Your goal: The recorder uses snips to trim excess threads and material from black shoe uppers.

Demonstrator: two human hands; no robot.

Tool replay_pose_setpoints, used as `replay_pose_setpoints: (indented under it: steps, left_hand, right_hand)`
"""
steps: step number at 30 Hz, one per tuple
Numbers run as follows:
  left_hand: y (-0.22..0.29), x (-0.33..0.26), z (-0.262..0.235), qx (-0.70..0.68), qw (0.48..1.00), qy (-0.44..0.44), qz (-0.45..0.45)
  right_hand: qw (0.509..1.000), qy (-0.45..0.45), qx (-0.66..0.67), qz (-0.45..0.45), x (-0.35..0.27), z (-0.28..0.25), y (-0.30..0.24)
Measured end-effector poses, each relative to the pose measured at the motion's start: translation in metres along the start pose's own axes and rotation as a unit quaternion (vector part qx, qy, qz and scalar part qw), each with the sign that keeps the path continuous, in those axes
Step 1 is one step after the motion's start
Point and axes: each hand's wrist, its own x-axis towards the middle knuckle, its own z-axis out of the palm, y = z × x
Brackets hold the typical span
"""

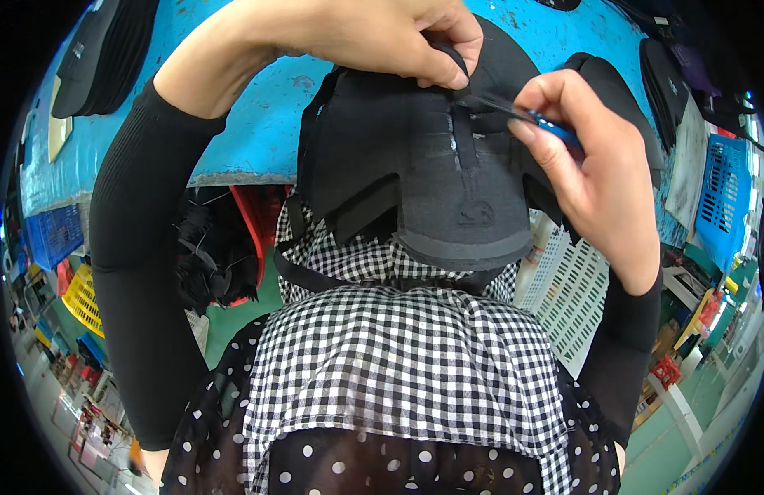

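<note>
My left hand (373,37) pinches the upper edge of a black cap (435,177) held upside down in front of me, its stiff peak pointing toward my chest. My right hand (600,161) grips small blue-handled snips (526,115), whose thin metal tip touches the cap's seam just below my left fingertips. Both forearms wear black sleeves. A black-and-white checked apron (398,355) lies under the cap.
A blue worktable (258,132) is in front of me, with stacks of black caps at the far left (101,54) and far right (666,78). A white slatted crate (567,285), a blue basket (724,194), a red bin (258,219) and a yellow crate (83,299) stand around.
</note>
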Motion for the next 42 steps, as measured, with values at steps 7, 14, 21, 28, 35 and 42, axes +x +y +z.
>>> replay_pose_setpoints:
  steps: [7, 14, 21, 28, 35, 42]
  left_hand:
    - [-0.001, -0.003, 0.004, 0.021, 0.999, 0.027, 0.017]
    - [-0.003, 0.003, 0.001, -0.003, 1.0, -0.007, 0.006]
    - [-0.049, 0.011, 0.013, -0.05, 0.994, 0.038, 0.094]
    - [-0.042, 0.007, 0.013, -0.103, 0.986, 0.12, 0.046]
    - [-0.02, -0.011, -0.008, -0.206, 0.912, 0.353, -0.044]
    - [0.006, -0.012, -0.004, -0.188, 0.943, 0.272, 0.04]
  right_hand:
    - [0.982, -0.014, -0.19, 0.006, -0.001, 0.002, -0.015]
    - [0.996, -0.051, -0.075, 0.021, 0.02, 0.014, 0.008]
    - [0.994, 0.078, -0.038, -0.072, 0.008, 0.02, -0.014]
    - [0.93, 0.004, -0.352, -0.108, 0.0, 0.066, -0.063]
    - [0.955, 0.05, -0.275, -0.097, 0.012, 0.046, -0.048]
    - [0.945, 0.323, 0.001, 0.043, -0.071, -0.026, 0.074]
